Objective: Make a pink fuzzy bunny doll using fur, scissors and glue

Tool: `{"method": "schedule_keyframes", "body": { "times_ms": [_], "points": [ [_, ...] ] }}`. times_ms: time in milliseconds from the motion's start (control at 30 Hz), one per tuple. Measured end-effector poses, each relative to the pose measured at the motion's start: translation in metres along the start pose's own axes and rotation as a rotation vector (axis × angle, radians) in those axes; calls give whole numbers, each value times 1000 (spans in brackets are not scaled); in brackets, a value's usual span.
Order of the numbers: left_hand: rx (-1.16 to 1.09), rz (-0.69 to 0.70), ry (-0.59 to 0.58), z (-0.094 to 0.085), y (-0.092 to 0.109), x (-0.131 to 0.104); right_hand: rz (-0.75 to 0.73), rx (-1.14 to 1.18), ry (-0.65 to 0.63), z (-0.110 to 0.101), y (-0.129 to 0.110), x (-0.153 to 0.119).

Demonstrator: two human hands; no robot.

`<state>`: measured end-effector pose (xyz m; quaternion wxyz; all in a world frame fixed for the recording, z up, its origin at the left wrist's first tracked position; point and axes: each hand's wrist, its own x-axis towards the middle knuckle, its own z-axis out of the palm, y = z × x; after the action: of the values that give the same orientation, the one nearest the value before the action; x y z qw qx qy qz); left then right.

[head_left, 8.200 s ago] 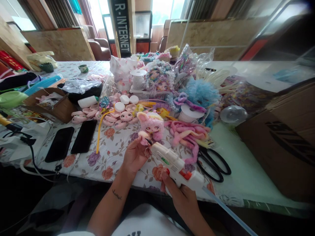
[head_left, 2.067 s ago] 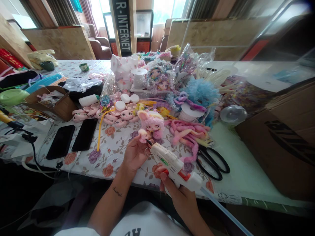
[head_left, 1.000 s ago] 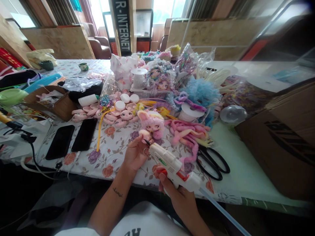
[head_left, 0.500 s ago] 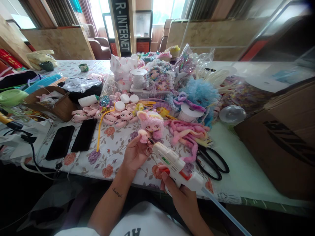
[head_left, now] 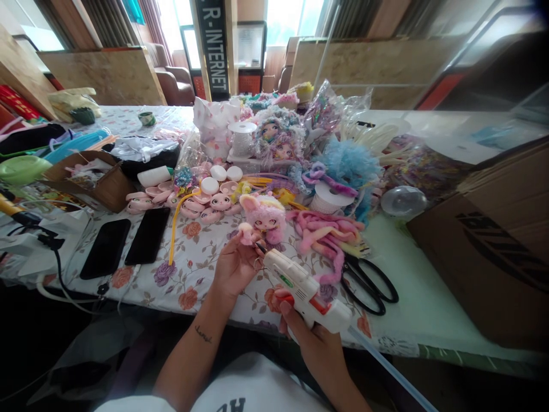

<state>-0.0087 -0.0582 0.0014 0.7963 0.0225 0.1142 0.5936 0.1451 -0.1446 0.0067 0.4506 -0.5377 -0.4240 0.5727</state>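
My left hand (head_left: pixel 235 266) pinches a small fluffy pink piece (head_left: pixel 246 234) between its fingers. In my right hand (head_left: pixel 315 346) is a white hot glue gun (head_left: pixel 295 277), one finger by its red trigger. The dark nozzle (head_left: pixel 261 248) points at the left fingers, close under the fluffy piece; whether it touches is too small to tell. A long clear glue stick (head_left: pixel 386 363) runs out of the gun's back end. Just beyond my left hand sits a fluffy pink doll (head_left: pixel 263 216) with an eared head.
Black-handled scissors (head_left: pixel 371 283) and pink fuzzy strips (head_left: pixel 326 229) lie to the right. Pink doll faces (head_left: pixel 221 201), a spool (head_left: pixel 330 197) and blue fluff (head_left: pixel 349 160) are piled behind. Two phones (head_left: pixel 148 236) lie left; a large cardboard box (head_left: pixel 493 257) stands right.
The fluffy piece has tilted and shifted slightly left in my left fingers. The glue gun has moved very slightly left. My grips are the same.
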Motion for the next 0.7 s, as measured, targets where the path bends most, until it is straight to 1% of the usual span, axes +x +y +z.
{"method": "schedule_keyframes", "body": {
  "times_ms": [133, 233, 333, 367, 433, 500, 567, 633, 700],
  "points": [
    [-34, 30, 31, 6, 4, 4, -32, -7, -43, -2, 3, 0],
    [-2, 80, 132, 12, 5, 8, -32, -40, -70, -3, 5, -1],
    [127, 201, 266, 14, 4, 11, -13, -38, -99, -3, 3, -3],
    [189, 257, 292, 14, 4, 12, -3, -19, -105, -3, 1, -4],
    [299, 354, 289, 12, 3, 12, 19, 17, -98, -2, -3, -5],
    [353, 387, 247, 9, 4, 12, 24, 24, -62, -3, -7, -5],
    [347, 380, 236, 7, 6, 11, -4, 16, 1, -10, -8, -2],
    [316, 343, 256, 7, 8, 9, -56, 11, 102, -26, -9, 5],
    [291, 301, 278, 6, 9, 7, -107, -16, 257, -52, -10, 16]
  ]
}}
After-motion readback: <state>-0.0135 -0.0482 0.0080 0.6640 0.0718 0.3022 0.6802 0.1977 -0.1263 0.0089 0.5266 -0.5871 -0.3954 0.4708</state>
